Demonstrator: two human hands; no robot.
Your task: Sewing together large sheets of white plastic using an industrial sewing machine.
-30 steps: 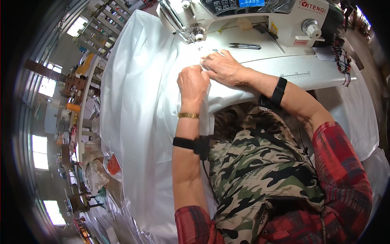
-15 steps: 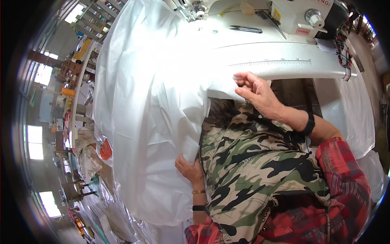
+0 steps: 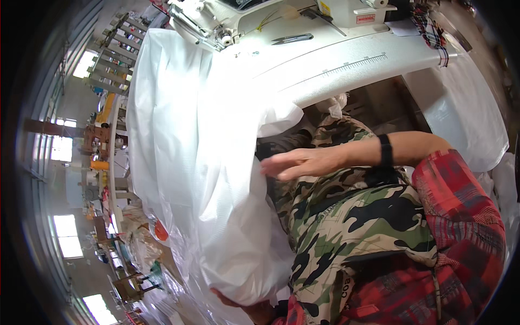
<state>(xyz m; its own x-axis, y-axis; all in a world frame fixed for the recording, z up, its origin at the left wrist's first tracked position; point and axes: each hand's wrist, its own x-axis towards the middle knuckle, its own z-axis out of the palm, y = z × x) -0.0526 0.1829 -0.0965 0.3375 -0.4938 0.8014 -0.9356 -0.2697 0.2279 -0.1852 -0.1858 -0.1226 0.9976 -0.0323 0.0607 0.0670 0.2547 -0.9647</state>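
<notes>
A large white woven plastic sheet drapes in folds over the front left of the sewing machine table and hangs down beside my lap. My left hand is at the sheet's lower end, closed on it, with most of the fingers hidden by the folds. My right hand is open over my camouflage apron, fingers stretched toward the sheet's right edge; whether they touch it I cannot tell. The sewing machine's needle area is just beyond the sheet's far end.
Thread snips lie on the white table, which has a printed ruler along its front. A plaid cloth strip hangs at the right end. More white material lies at right. Shelves with clutter stand at left.
My right hand has come down and left from the table edge to the sheet's side. The left hand has moved down toward me with the sheet. The view has tilted.
</notes>
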